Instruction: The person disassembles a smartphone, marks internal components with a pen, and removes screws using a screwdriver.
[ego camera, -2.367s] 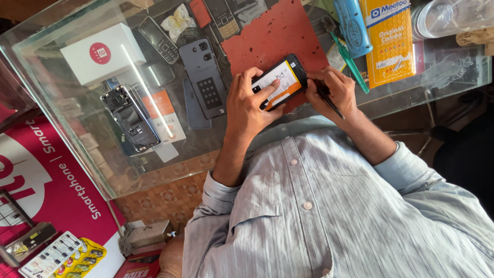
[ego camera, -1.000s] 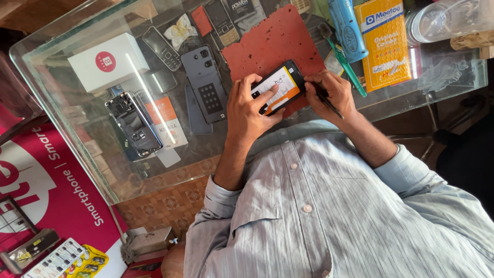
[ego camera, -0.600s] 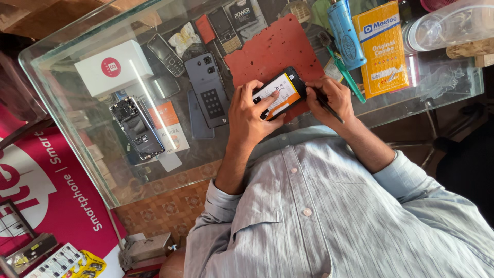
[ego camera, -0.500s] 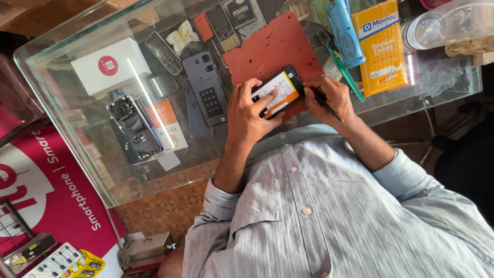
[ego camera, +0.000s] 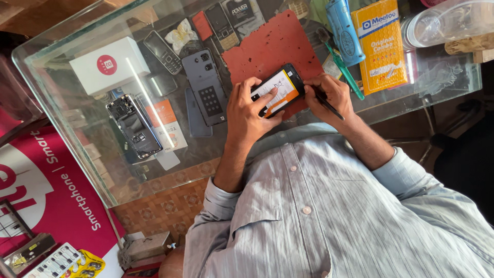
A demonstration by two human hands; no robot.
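The black smartphone with a lit white and orange screen [ego camera: 278,90] is held just above the rough red rectangular mat [ego camera: 272,49] on the glass bench [ego camera: 67,128], close to the near edge of the bench. The left hand [ego camera: 249,110] carries it from below and from the side: the fingers are curled around the lower long edge, and the thumb [ego camera: 267,94] lies flat on the screen, so this grip is pressed together on the phone. The right hand [ego camera: 332,95] touches the other short end of the phone with its fingertips. It also pinches a thin black pen-like tool [ego camera: 325,103], which points away from the phone toward the wrist. The phone therefore sits between the two hands, tilted, with the screen facing up.

To the left on the bench lie a dark grey phone back cover with a keypad-like sticker [ego camera: 207,85], an opened phone showing its inner parts [ego camera: 134,126] and a white square box with a red round mark [ego camera: 108,66]. To the right lie a green toothbrush [ego camera: 342,64] and a flat orange package [ego camera: 381,44].
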